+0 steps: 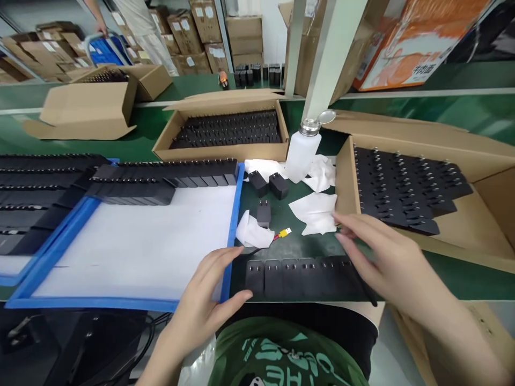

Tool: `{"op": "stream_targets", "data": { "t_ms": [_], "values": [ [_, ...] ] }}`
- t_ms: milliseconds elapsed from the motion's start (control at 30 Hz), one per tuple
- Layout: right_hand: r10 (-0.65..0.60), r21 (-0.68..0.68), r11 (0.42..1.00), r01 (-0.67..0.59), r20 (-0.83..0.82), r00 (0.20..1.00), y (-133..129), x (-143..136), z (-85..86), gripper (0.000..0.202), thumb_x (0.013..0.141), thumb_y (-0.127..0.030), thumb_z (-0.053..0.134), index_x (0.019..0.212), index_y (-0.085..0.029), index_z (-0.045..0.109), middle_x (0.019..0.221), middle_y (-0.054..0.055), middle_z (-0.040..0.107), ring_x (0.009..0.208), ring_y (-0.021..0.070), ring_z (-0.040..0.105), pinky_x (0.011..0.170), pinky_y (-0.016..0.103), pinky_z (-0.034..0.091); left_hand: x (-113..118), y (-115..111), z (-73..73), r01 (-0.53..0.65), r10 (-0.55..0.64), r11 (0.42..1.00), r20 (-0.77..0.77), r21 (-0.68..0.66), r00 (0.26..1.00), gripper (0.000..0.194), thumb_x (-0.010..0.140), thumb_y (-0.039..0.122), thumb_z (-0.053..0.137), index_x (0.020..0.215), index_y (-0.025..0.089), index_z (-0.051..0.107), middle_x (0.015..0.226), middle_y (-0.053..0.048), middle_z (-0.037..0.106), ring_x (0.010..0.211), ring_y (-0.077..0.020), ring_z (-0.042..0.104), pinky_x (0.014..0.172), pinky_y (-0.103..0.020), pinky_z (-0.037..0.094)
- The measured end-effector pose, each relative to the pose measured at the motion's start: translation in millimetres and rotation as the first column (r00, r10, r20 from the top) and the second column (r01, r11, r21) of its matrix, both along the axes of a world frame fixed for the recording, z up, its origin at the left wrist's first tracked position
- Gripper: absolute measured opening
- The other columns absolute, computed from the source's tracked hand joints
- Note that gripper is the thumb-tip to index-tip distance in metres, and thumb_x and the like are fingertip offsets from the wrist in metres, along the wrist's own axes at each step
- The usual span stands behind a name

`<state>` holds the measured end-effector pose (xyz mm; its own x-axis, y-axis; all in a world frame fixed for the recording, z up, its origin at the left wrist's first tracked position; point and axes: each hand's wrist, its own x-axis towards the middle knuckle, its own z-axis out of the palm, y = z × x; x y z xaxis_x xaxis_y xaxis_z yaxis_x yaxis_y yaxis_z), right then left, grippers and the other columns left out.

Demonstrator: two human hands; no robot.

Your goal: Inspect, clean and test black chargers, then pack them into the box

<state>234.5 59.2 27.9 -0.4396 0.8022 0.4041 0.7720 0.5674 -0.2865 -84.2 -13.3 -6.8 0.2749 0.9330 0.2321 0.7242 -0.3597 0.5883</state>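
Note:
A row of several black adapters (pixel 300 276) stands along the front edge of the green table. At the row's left end is my left hand (pixel 211 297), thumb and fingers apart with nothing between them. My right hand (pixel 372 254) is over the row's right end, fingers apart and empty, its fingertips close to a white cloth (pixel 317 213). Behind the row lie a yellow USB plug (pixel 284 232), another crumpled white cloth (pixel 254 230) and a single black adapter (pixel 264 213) with its prongs up. Two more black adapters (pixel 278 185) sit farther back.
A blue-edged tray (pixel 145 246) with rows of adapters is at left. An open carton (pixel 491 257) of adapters stands at right, another carton (pixel 221 154) at the back. A white bottle (pixel 301 155) stands between them. Across the bench, a person (pixel 151 35) is partly visible.

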Motion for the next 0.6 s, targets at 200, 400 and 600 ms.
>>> {"op": "stream_targets", "data": {
  "t_ms": [200,400,600],
  "values": [
    [0.028,-0.212,0.977,0.034,0.285,0.958,49,-29,-8.2,0.023,0.089,-0.012,0.054,0.105,-0.013,0.071,0.094,0.015,0.075,0.070,0.0269,0.072,0.057,0.036,0.055,-2,-8,-4.8,-0.034,0.031,0.996,0.044,0.080,0.999,0.046,0.096,0.027,0.059,0.140,0.029,0.044,0.127,-0.010,0.064,0.118,-0.0252,0.063,0.096,-0.040,0.057],
    [-0.104,-0.244,0.955,0.169,0.259,0.960,30,0,26.7,0.032,0.099,-0.022,0.044,0.124,-0.016,0.064,0.103,0.009,0.076,0.084,0.0223,0.073,0.072,0.033,0.057,-10,-17,-18.3,-0.079,0.071,0.992,0.075,0.102,0.995,0.043,0.096,0.029,0.058,0.137,0.028,0.047,0.124,-0.009,0.067,0.114,-0.0243,0.066,0.093,-0.037,0.059],
    [-0.102,-0.370,0.894,0.252,0.379,0.920,44,-6,18.8,0.019,0.098,-0.022,0.055,0.109,-0.017,0.068,0.100,0.007,0.075,0.087,0.0183,0.072,0.080,0.029,0.056,-3,-5,-20.5,-0.070,0.057,0.986,0.084,0.155,0.995,0.036,0.097,0.032,0.057,0.133,0.028,0.050,0.120,-0.006,0.069,0.111,-0.0218,0.067,0.090,-0.032,0.059]
  ]
}}
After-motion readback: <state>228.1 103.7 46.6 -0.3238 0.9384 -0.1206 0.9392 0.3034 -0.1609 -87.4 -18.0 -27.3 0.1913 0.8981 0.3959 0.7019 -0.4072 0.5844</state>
